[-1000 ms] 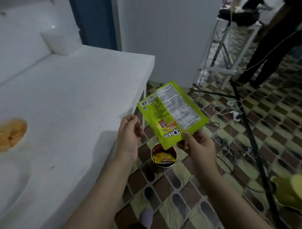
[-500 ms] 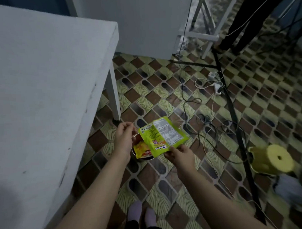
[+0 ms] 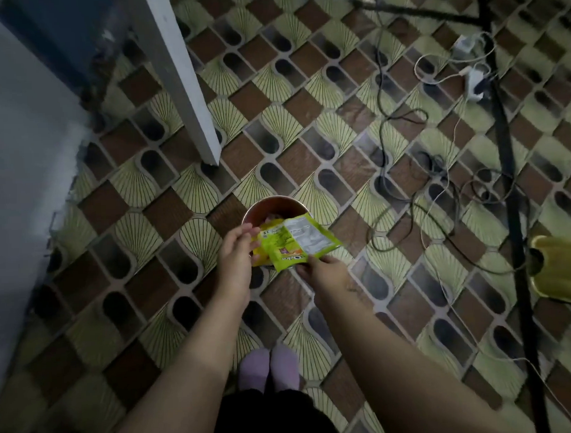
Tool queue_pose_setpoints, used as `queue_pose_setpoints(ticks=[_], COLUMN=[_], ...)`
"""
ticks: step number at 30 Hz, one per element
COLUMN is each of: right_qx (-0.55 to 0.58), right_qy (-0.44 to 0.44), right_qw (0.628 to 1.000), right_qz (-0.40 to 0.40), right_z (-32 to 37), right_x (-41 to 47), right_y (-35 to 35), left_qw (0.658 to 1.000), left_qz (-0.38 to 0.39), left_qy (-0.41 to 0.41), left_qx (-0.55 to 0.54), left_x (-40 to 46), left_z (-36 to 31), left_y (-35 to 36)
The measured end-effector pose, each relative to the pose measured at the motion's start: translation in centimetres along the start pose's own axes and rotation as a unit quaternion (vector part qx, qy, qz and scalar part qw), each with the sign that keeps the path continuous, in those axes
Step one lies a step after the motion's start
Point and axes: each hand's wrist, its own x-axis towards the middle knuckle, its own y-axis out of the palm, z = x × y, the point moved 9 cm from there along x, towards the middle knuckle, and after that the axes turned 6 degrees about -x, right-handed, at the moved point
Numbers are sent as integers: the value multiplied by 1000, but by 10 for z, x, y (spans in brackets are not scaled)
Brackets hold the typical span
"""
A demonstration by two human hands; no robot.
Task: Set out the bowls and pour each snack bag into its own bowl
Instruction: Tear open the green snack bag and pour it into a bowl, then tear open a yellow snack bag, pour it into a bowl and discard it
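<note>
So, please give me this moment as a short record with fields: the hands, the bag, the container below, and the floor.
right hand: pinches the lower edge of the green snack bag
left hand: fingers open, at the bag's left edge; grip cannot be told
green snack bag: held over the round container, back label facing up
round container: stands on the floor, a yellow wrapper inside
floor: patterned tiles, cables to the right
table leg: white, beyond the container

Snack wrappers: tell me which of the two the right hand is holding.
The green bag, pinched at its lower edge by the right hand over the round bin. The yellow wrapper sits lower, beside the left hand.
</note>
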Motion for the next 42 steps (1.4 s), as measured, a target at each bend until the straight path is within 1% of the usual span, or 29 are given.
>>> queue_pose_setpoints(ticks=[2,5,7,10,13,15,19,21,23,26,28,31,36,37,38,40,42], right_qx=[-12,-46,-32,36,104,142,175,176,162,123,100,79,4,-9,-29,-48,-74], right_qy=[15,40,58,42,-20,-67,-155,-194,-239,-299,-324,-340,-343,-340,-333,-326,-319], right_qw=[1000,995,993,992,987,977,948,931,909,878,858,828,763,750,731,709,678], right_qz=[16,73,97,112,118,143,216,255,300,352,386,438,547,568,595,623,658], right_z=[-17,-37,-40,-20,30,71,155,195,232,267,277,272,208,190,161,128,84], right_x=[34,66,67,35,-20,-68,-180,-243,-311,-405,-460,-531,-649,-671,-702,-737,-781], right_y=[13,40,50,51,42,40,50,56,62,72,84,105,163,174,188,205,221], left_qw=[1000,999,999,998,999,997,983,970,952,926,907,879,824,812,793,780,759], left_qz=[5,21,27,21,12,18,54,49,26,-14,-50,-125,-259,-286,-325,-366,-407], left_qy=[-8,-3,1,10,36,68,172,239,304,378,417,459,499,502,507,498,496], left_qx=[4,31,48,55,37,23,-15,-11,1,-7,-24,-31,-63,-76,-89,-100,-110], left_x=[20,41,44,31,-4,-35,-105,-144,-190,-258,-302,-358,-449,-466,-492,-516,-548], left_z=[22,43,44,29,-8,-43,-142,-200,-259,-332,-368,-396,-402,-399,-393,-386,-374], left_y=[-1,3,5,5,13,26,45,40,24,-7,-38,-94,-220,-246,-283,-323,-369])
